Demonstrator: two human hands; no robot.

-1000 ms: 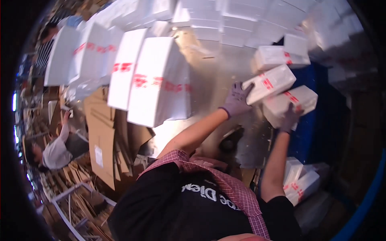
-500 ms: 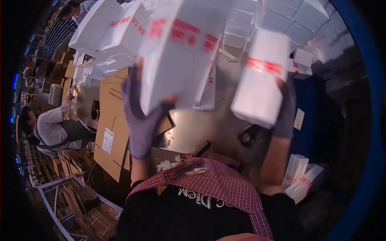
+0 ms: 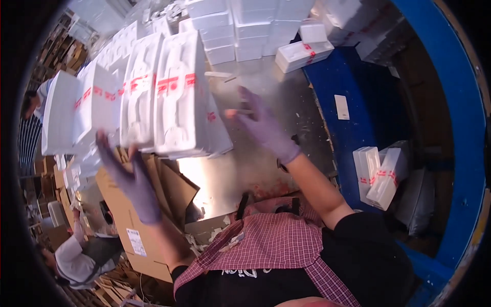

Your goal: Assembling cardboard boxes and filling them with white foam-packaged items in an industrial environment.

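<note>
Several white foam packing pieces banded with red-printed tape stand side by side in a row on the metal worktable point(image 3: 245, 169). The nearest of them, a moulded foam block point(image 3: 175, 117), stands upright at the row's right end. My left hand point(image 3: 132, 181), in a grey-purple glove, is just below another foam block point(image 3: 137, 97), fingers apart and blurred; whether the fingertips touch it I cannot tell. To the right of the row, my gloved right hand point(image 3: 266, 128) is over the table with its fingers spread and nothing in it.
Flattened brown cardboard point(image 3: 128, 220) leans at the left of the table. Stacked white foam boxes point(image 3: 255, 30) rise behind. On the right are a blue surface point(image 3: 348, 77), taped foam pieces point(image 3: 383, 174) and a blue frame point(image 3: 460, 153). A co-worker point(image 3: 87, 256) is at the lower left.
Both foam blocks have left my hands; foam blocks now stand in the row at the left. My right hand has moved left, my left hand left and down. The view has shifted.
</note>
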